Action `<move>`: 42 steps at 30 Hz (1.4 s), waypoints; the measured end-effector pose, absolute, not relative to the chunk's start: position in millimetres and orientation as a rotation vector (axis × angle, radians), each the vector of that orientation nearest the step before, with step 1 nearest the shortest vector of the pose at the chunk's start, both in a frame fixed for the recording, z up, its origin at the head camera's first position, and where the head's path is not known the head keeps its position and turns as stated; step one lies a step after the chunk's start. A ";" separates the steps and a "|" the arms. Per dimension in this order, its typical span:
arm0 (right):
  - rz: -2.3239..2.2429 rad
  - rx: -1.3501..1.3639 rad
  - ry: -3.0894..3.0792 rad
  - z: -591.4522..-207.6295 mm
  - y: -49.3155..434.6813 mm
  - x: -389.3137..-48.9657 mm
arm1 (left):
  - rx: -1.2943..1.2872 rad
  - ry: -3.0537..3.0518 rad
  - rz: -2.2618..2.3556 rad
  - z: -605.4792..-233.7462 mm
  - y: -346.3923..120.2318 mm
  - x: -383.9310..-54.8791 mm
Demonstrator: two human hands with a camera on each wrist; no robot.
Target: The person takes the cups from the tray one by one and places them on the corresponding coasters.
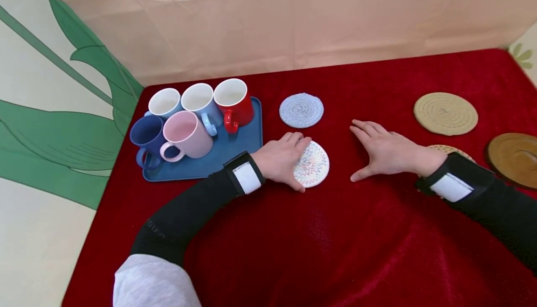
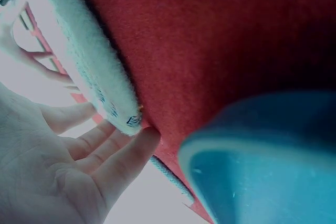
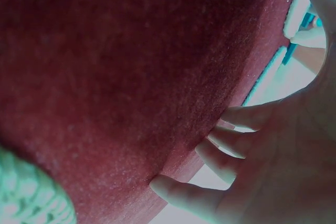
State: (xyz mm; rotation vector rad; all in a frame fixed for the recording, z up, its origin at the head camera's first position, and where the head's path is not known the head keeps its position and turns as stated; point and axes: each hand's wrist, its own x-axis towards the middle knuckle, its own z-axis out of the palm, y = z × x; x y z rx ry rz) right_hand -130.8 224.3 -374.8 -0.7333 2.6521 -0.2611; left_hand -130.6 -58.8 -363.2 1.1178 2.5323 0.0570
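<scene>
1. Head view: bright, even light, mostly sharp; faint sheen on the cloth [image 1: 268, 251], near right.
2. Left wrist view: glaring white beyond the left hand [image 2: 63, 166]; tray [image 2: 273, 182] blurred, bluish cast.
3. Right wrist view: dimmer, cloth darkly shadowed; mat [image 3: 31, 195] blurred, green-tinted.

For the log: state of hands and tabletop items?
Red ceramic mug: upright
Pink ceramic mug: upright
Navy ceramic mug: upright
Left light-blue ceramic mug: upright
Right light-blue ceramic mug: upright
Blue rectangular tray: bearing mugs
Light-blue round woven coaster: flat
White round stitched coaster: flat
Tan round woven coaster: flat
Brown round wooden disc: flat
Beige round braided coaster: mostly hidden
Left hand: around stitched coaster's edge
Right hand: holding nothing
</scene>
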 end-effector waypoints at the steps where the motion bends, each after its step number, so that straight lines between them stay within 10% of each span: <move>1: -0.263 -0.731 2.651 -374.9 224.4 -130.9 | 1.117 2.533 0.057 -362.9 -59.1 -130.5; 29: -0.267 -0.730 2.658 -371.5 229.3 -129.8 | 1.072 2.503 0.128 -358.4 -65.3 -129.8; 42: -0.573 -0.541 2.844 -354.6 314.1 -105.3 | 1.059 2.598 0.475 -347.4 -97.6 -120.7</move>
